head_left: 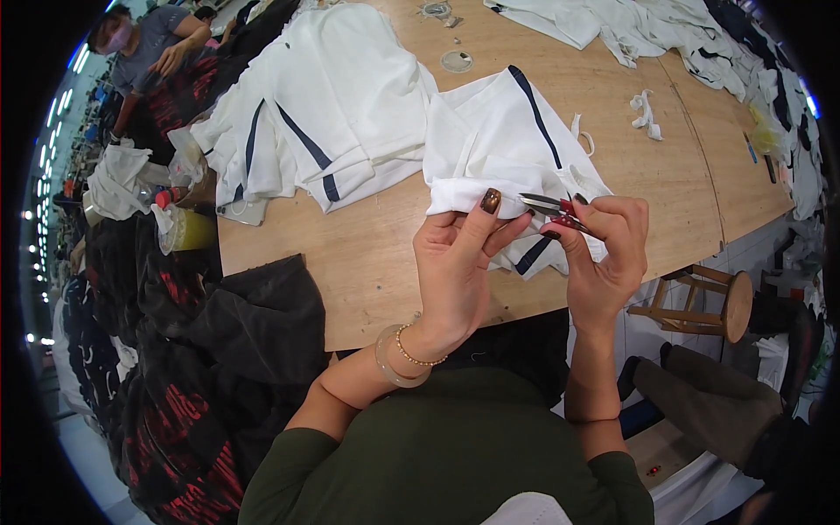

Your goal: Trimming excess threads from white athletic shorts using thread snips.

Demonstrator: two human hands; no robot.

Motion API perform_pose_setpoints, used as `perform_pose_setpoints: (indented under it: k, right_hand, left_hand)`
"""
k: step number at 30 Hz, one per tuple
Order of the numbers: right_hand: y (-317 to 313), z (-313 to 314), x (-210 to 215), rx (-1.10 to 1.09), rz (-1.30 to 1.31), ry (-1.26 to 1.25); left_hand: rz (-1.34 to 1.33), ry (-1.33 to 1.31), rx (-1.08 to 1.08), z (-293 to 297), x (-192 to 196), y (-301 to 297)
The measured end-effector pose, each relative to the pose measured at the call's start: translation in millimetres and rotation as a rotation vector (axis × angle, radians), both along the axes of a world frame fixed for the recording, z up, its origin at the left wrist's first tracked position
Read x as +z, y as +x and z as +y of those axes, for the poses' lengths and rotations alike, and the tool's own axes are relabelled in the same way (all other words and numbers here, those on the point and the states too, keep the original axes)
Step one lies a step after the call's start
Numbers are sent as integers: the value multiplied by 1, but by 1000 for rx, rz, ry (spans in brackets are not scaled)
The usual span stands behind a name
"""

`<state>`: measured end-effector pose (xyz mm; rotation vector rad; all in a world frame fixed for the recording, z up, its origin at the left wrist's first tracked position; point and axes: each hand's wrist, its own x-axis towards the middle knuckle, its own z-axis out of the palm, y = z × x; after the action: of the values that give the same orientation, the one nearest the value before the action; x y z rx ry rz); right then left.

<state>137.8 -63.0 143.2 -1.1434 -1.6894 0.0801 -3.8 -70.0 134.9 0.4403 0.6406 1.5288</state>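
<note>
A white garment with dark navy stripes (490,118) lies on the wooden table in front of me, its near edge lifted. My left hand (464,254) is closed on that white edge, thumb on top and fingers beneath. Between the thumb and fingers of my right hand (608,249) is a small pair of thread snips (551,206) with red grips. Its metal blades point left, close to the cloth beside my left fingertips, and look slightly apart. Whether they touch a thread cannot be made out.
More white garments with navy stripes (350,96) lie at the left of the wooden table (376,289). Others (612,26) are heaped at the far right. A cup of yellow-green drink (188,229) stands beside dark clothes (254,306). A wooden stool (735,306) is at right. A person (157,44) works far left.
</note>
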Motion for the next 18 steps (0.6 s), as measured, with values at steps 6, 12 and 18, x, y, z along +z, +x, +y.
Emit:
perform_pose_setpoints:
  k: [6,12,18]
  right_hand:
    - [-2,1,1,23,70,-34]
    - [-24,9,15,135,399,-198]
    - [-25,18,3,16,505,-264]
  left_hand:
    - [6,-25,16,-1,3,2]
    - [-28,-10,-66,-2,2,-4]
    - [-27,-76,-47,1,2,-4]
